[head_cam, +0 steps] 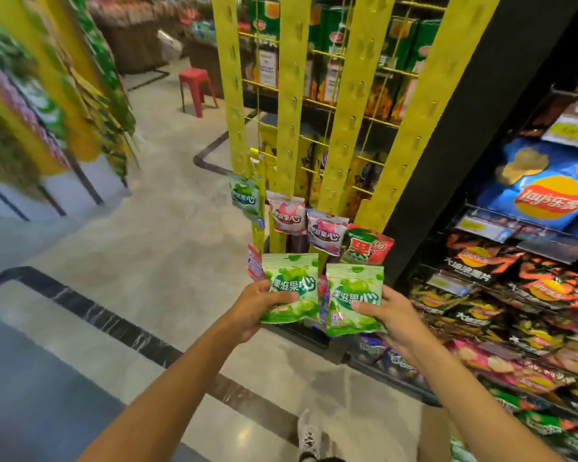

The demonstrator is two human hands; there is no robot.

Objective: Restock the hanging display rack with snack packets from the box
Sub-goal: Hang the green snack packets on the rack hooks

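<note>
- Display rack (339, 105) towers right in front of you: yellow hanging strips over a yellow wire grid, mostly bare up top, with packets clipped only near the lower ends.
- Beside it on your right, a shelf wall (528, 295) is packed with crisp bags, the blue bag (548, 191) sitting highest.
- Back down the aisle, a red stool (197, 90) stands on the pale floor, well apart from the rack.
- Low on the strips hang a green packet (246, 196) on the left, two pink packets (287, 213) (326, 235) side by side, and a red-and-green packet (367, 246) on the right.
- Your left hand (257, 306) grips a green snack packet (289, 290), thumb pressed across its front, fingers curled behind.
- Your right hand (392, 320) holds a second green snack packet (354, 300) the same way, thumb on the face.
- Both packets are upright, nearly touching each other, just below the hanging ones.
- Behind your two packets more wrappers peek out; whether you hold them, I cannot tell.
- Your shoe (309, 435) shows at the bottom edge.
</note>
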